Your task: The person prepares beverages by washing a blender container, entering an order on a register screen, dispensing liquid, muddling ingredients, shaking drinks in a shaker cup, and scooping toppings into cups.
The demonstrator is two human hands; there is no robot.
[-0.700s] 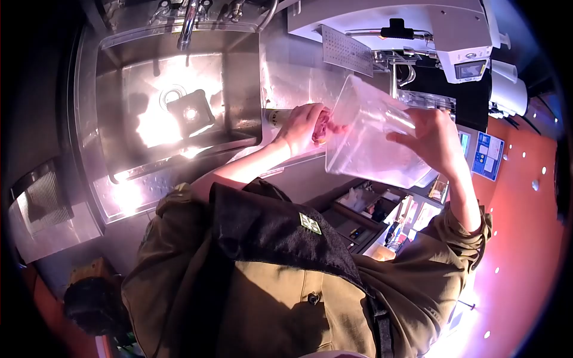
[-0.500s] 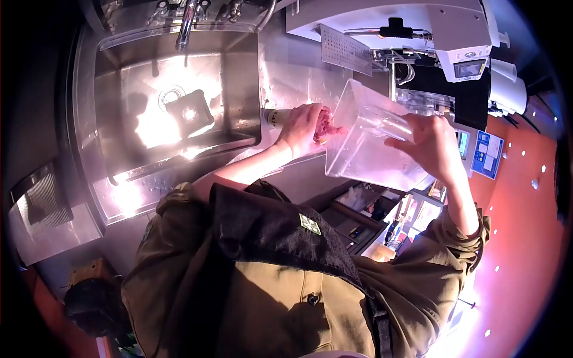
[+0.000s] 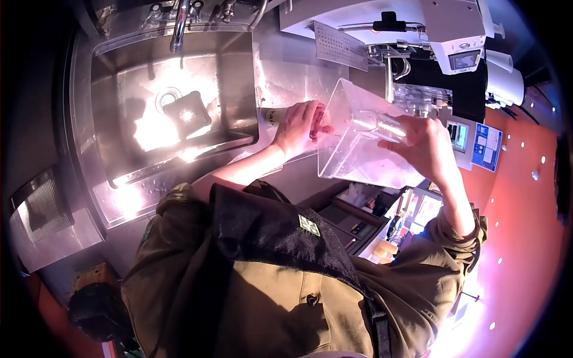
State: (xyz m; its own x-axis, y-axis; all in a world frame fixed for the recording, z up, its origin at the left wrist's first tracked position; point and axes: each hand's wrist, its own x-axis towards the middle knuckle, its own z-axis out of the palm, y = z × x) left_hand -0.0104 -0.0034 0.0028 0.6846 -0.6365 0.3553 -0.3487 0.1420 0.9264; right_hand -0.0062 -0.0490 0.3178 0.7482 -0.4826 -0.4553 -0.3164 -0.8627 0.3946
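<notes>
My right hand (image 3: pixel 427 146) is wrapped round the handle of a clear plastic pitcher (image 3: pixel 352 158), which is tipped on its side with its square mouth facing left. At that mouth, my left hand (image 3: pixel 295 128) has its fingers closed on a crumpled pinkish-red cloth or scrubber (image 3: pixel 321 125); which of the two I cannot tell. Part of the pink bunch sticks out toward the pitcher's opening. Just behind my left hand, a labelled cup or can (image 3: pixel 272 116) shows on the steel counter, partly covered by the fingers.
To the left is a steel sink (image 3: pixel 236 77) with a dark square object (image 3: pixel 194 113) beside the drain, under a faucet (image 3: pixel 178 30). A white machine with a small screen (image 3: pixel 464 60) stands at the upper right. Dark drawers (image 3: pixel 340 222) lie below the pitcher.
The view has shifted slightly, so the scene sits a little differently. Both hands keep their holds, and the pitcher remains tipped beside the pink bunch.
</notes>
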